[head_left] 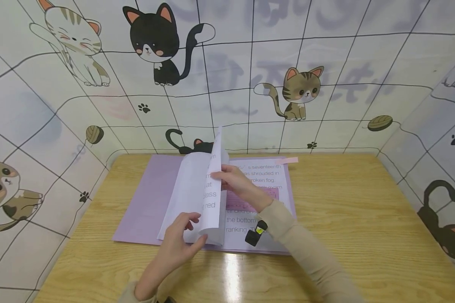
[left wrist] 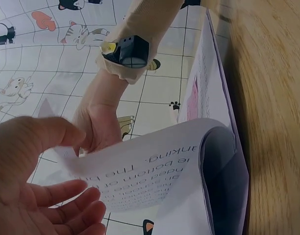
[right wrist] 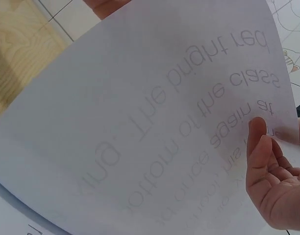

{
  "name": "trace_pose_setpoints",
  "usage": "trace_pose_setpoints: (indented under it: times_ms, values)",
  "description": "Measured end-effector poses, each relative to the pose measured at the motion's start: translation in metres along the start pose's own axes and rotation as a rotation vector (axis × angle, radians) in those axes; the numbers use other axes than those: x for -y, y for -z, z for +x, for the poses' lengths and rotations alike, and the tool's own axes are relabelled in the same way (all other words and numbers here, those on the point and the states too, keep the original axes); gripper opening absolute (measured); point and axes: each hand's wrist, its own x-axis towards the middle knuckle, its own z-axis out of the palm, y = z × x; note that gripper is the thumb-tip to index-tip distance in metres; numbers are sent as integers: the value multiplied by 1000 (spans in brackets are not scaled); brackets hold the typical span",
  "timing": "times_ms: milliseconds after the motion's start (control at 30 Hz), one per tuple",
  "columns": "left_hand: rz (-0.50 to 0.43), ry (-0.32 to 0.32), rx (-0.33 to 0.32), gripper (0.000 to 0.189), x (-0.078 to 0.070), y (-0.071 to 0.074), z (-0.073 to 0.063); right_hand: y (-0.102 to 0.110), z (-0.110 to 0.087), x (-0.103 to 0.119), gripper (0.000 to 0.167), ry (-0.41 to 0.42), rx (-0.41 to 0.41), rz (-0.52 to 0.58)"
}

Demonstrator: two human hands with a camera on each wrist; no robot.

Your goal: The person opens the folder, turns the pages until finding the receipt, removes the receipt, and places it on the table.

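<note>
A booklet of white printed pages in a light purple cover [head_left: 148, 189] lies spread on the table. One page [head_left: 212, 198] stands raised and bent, its print facing right in the left wrist view. My right hand [head_left: 235, 182] pinches that page at its outer edge; in the right wrist view, the thumb and fingers [right wrist: 260, 147] lie against the sheet. Near the page's lower corner is my left hand [head_left: 180, 237], thumb and fingers spread apart and loosely bent. In the left wrist view, the left hand [left wrist: 47, 171] is close to the sheet; I cannot tell whether it touches.
On the right page lie a pink printed patch [head_left: 258, 198] and a pink tab [head_left: 287, 160] sticking out at the top edge. The wooden table [head_left: 337, 202] runs around the booklet. A cat-patterned sheet [head_left: 231, 97] covers the walls behind and at the sides.
</note>
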Motion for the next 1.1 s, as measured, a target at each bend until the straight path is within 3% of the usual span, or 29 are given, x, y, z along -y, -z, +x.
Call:
trace_pose_setpoints:
  times_ms: [200,433,667,1100]
  values:
    - [16,19,-82,48,-4,-3,4,-5,0,-1,40,-5,13,7]
    - [65,73,-113,54,-3,-5,5,-8,-1,-2,40,-19,20,14]
    - [90,66,-153,51,4,-5,5,-8,-1,-2,39,-24,23,-3]
    - [142,123,-109,49,17,0,0,-6,-5,0,34,-5,22,-75]
